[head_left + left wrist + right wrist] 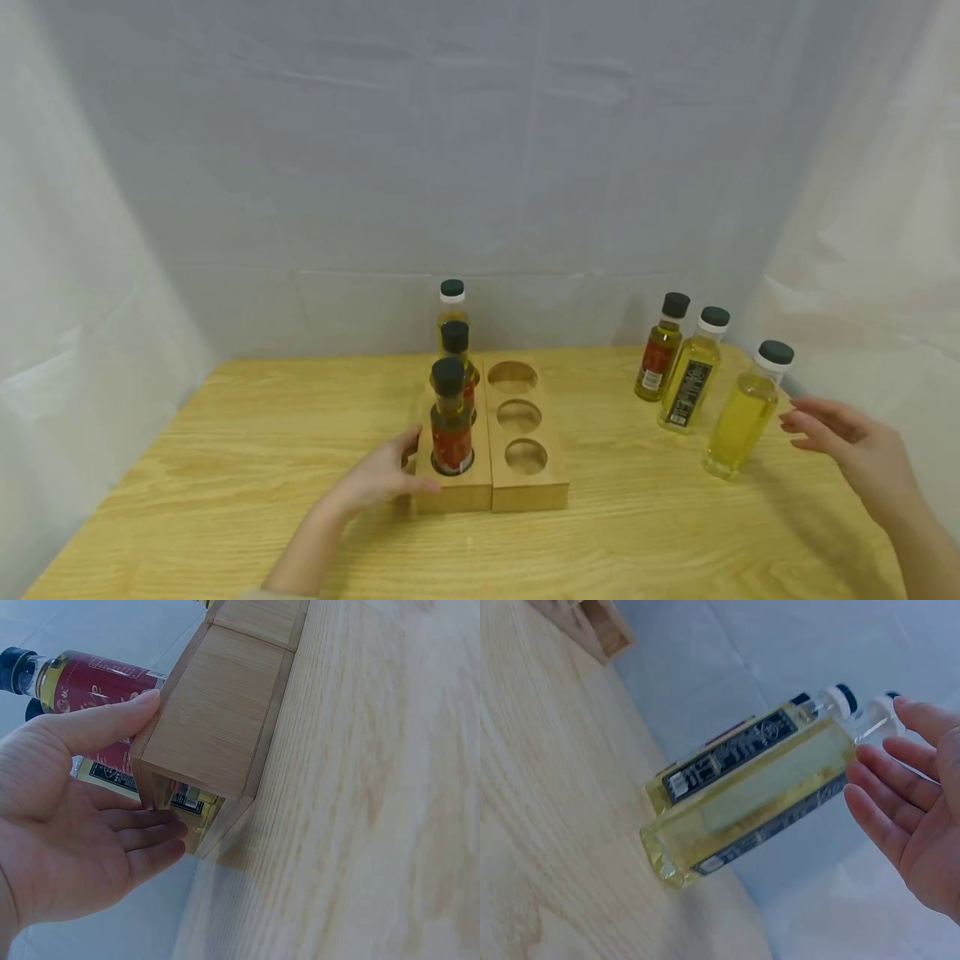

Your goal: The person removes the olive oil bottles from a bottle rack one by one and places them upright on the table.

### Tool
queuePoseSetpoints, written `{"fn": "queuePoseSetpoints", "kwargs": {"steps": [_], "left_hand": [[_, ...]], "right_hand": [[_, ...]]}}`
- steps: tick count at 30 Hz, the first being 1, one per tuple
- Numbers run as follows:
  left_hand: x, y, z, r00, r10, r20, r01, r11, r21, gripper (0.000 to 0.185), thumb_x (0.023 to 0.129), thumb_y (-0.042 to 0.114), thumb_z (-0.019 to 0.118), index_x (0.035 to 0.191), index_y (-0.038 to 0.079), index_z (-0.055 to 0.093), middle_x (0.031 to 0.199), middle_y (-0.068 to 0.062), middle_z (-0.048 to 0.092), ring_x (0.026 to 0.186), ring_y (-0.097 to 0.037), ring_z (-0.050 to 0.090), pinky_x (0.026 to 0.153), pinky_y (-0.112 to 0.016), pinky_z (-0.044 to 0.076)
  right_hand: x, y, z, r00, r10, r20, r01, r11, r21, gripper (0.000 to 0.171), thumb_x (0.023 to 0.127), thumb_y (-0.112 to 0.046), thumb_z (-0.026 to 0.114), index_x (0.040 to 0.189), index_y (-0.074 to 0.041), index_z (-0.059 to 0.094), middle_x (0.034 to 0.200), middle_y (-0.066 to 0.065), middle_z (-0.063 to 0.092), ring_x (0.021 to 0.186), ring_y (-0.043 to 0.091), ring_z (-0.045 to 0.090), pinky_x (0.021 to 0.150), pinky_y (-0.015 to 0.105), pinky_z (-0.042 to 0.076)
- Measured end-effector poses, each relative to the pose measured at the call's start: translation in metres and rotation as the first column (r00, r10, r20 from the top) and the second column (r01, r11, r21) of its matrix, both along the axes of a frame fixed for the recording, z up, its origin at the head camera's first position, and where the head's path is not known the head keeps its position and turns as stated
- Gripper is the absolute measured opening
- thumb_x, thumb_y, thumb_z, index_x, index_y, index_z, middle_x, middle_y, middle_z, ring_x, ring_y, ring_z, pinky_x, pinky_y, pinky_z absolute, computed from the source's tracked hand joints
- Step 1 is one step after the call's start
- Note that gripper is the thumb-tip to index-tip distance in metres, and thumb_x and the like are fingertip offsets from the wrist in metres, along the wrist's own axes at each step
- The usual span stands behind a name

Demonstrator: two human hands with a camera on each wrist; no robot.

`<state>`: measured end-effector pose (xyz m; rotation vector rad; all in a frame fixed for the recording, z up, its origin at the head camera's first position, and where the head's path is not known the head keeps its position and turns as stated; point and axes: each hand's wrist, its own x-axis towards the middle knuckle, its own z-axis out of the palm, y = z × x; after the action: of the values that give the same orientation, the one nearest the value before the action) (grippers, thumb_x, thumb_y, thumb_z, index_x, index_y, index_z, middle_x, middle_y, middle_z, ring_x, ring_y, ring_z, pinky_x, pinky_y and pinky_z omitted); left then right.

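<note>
My left hand (381, 473) holds the near left corner of a wooden bottle rack (453, 498). In the left wrist view its thumb (139, 712) lies on the rack's edge, with the fingers at the open side. In this rack stand a near red-labelled oil bottle (452, 433), a dark-capped oil bottle (455, 337) behind it and a white-necked oil bottle (452, 304) at the back. At the right, my right hand (862, 454) is beside a yellow oil bottle (738, 425), fingers loosely bent. The right wrist view shows the fingers near its neck; contact is unclear.
A second wooden rack (528, 496) with three round holes adjoins the first. Left of the nearest right-hand bottle stand a black-labelled oil bottle (690, 383) and a red-labelled oil bottle (658, 358). White sheeting (480, 167) surrounds the wooden table (285, 417) at the back and sides.
</note>
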<state>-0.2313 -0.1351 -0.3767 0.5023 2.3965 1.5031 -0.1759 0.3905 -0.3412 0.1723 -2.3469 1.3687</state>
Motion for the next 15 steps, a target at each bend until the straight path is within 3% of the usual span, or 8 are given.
{"fn": "queuePoseSetpoints", "kwargs": {"steps": [2, 5, 11, 15], "left_hand": [[0.0, 0.0, 0.0, 1.0, 0.0, -0.002, 0.0, 1.0, -0.002, 0.097, 0.074, 0.018, 0.078, 0.141, -0.014, 0.016, 0.141, -0.034, 0.027, 0.129, -0.049, 0.026, 0.102, -0.06, 0.025], [0.0, 0.0, -0.001, 1.0, 0.003, -0.004, -0.003, 1.0, -0.003, 0.097, 0.074, 0.018, 0.078, 0.141, -0.013, 0.016, 0.141, -0.034, 0.028, 0.129, -0.049, 0.026, 0.102, -0.06, 0.025], [0.001, 0.0, 0.0, 1.0, 0.005, -0.011, -0.005, 1.0, -0.003, 0.094, 0.074, 0.016, 0.078, 0.141, -0.013, 0.018, 0.141, -0.034, 0.029, 0.128, -0.049, 0.027, 0.101, -0.061, 0.026], [0.001, 0.001, 0.0, 1.0, 0.01, -0.003, -0.01, 1.0, -0.001, 0.095, 0.074, 0.016, 0.078, 0.141, -0.013, 0.018, 0.141, -0.034, 0.029, 0.129, -0.049, 0.027, 0.102, -0.061, 0.026]], "right_hand": [[0.002, -0.006, 0.005, 1.0, -0.004, -0.014, 0.005, 0.998, 0.061, 0.025, 0.094, -0.01, 0.054, 0.117, -0.001, 0.059, 0.094, -0.02, 0.066, 0.08, -0.002, 0.063, 0.064, 0.017, 0.053], [0.003, -0.017, 0.013, 0.999, 0.029, -0.038, -0.025, 0.994, 0.102, 0.026, 0.094, -0.008, 0.053, 0.117, 0.003, 0.058, 0.096, -0.019, 0.066, 0.08, -0.001, 0.063, 0.064, 0.017, 0.053], [0.001, -0.035, 0.024, 0.982, 0.177, -0.062, -0.171, 0.981, 0.094, 0.028, 0.093, 0.002, 0.051, 0.119, -0.004, 0.059, 0.102, -0.017, 0.066, 0.086, 0.001, 0.064, 0.067, 0.016, 0.052], [-0.003, -0.049, 0.032, 0.978, 0.206, -0.035, -0.201, 0.973, 0.111, 0.031, 0.092, 0.0, 0.053, 0.121, -0.011, 0.06, 0.104, -0.018, 0.065, 0.089, -0.001, 0.063, 0.071, 0.013, 0.05]]}}
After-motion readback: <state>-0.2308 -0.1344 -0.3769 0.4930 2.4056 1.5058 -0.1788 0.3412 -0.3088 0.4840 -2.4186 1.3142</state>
